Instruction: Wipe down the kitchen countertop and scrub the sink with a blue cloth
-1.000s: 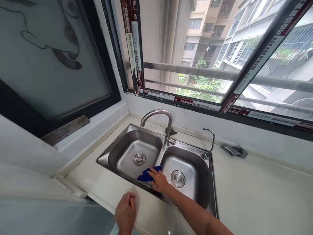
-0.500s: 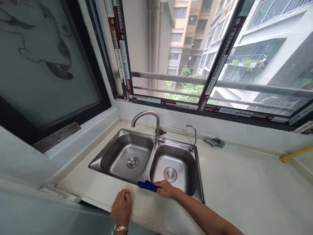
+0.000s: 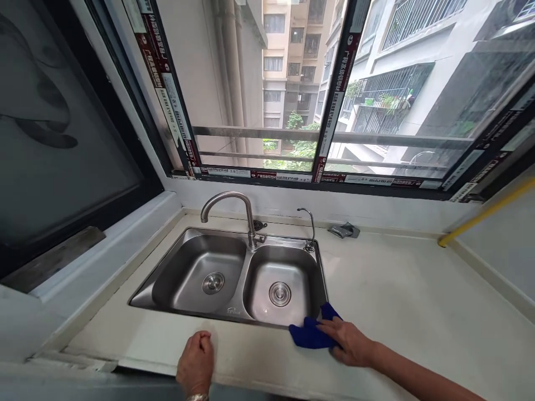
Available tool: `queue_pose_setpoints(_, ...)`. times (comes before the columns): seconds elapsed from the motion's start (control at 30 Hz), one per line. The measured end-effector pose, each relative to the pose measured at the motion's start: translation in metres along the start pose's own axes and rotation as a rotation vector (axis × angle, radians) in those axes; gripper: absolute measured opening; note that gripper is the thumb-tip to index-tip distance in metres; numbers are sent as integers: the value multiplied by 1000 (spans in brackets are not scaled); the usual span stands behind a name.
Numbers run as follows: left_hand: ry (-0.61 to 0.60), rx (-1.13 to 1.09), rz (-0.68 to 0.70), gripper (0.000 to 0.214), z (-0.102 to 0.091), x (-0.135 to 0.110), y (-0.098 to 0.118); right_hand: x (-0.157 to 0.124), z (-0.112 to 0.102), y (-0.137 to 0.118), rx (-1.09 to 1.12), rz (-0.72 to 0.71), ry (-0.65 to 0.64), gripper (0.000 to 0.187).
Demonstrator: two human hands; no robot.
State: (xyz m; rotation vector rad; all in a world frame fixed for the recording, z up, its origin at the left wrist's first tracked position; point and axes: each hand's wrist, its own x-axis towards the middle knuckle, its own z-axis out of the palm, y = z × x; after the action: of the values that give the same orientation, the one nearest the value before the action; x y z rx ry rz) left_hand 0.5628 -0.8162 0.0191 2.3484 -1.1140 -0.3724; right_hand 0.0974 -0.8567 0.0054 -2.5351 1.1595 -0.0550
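Note:
My right hand [image 3: 346, 341] presses a dark blue cloth [image 3: 311, 334] against the counter at the front right corner of the sink. Part of the cloth laps over the sink's rim, and its folds stick out past my fingers. My left hand [image 3: 195, 362] rests closed at the counter's front edge, fingers curled in; I cannot make out anything in it. A bracelet shows at that wrist. The stainless double-bowl sink [image 3: 242, 295] lies just beyond both hands, with a drain strainer in each bowl.
A curved faucet [image 3: 251, 223] rises behind the sink, and a thin small tap [image 3: 312, 228] stands at its right rear corner. A grey packet-like object [image 3: 344, 230] lies on the pale counter [image 3: 388, 289]. A yellow pipe [image 3: 480, 214] runs along the right wall below the window.
My right hand has slid the blue cloth rightward along the sink's front edge to its right corner. My left hand stays closed at the counter edge. The view has turned right.

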Motion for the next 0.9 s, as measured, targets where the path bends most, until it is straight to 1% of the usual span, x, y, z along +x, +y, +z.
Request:
queue_pose_setpoints(0.07, -16, -5, -7, 41, -1, 1, 2, -14, 12, 7, -65, -35, 68, 86)
queue_pose_setpoints(0.1, -21, -9, -1, 40, -2, 1, 3, -19, 17, 12, -88, -66, 100, 85)
queue_pose_setpoints(0.17, -27, -6, 0, 40, -2, 1, 5, -24, 23, 27, -105, -146, 174, 77)
queue_pose_setpoints(0.23, -22, 3, -13, 41, -4, 0, 6, -26, 23, 47, -119, -190, 252, 68)
queue_pose_setpoints(0.3, -19, 13, -24, 43, -5, 0, 9, -25, 17, 70, -131, -158, 314, 66)
queue_pose_setpoints(0.37, -31, 20, -39, 44, -6, 0, 11, -24, 7, 92, -137, -61, 356, 69)
queue_pose_setpoints(0.4, -40, 20, -45, 45, -7, 0, 11, -22, 1, 101, -142, 14, 374, 70)
queue_pose_setpoints(0.5, -61, 20, -70, 46, -8, 2, 12, -15, -14, 122, -183, 303, 408, 71)
queue_pose_setpoints(0.57, -61, 17, -62, 47, -8, 3, 11, -5, -24, 134, -224, 460, 407, 70)
queue_pose_setpoints(0.67, -79, 21, -84, 49, -9, 4, 10, 18, -38, 151, -285, 598, 388, 68)
queue_pose_setpoints(0.77, -114, 44, -162, 50, -13, 5, 14, 48, -53, 164, -320, 725, 362, 67)
queue_pose_setpoints(0.83, -144, 56, -210, 52, -15, 4, 19, 69, -65, 169, -327, 791, 343, 68)
queue_pose_setpoints(0.9, -156, 65, -219, 54, -17, 3, 22, 90, -76, 169, -317, 832, 331, 69)
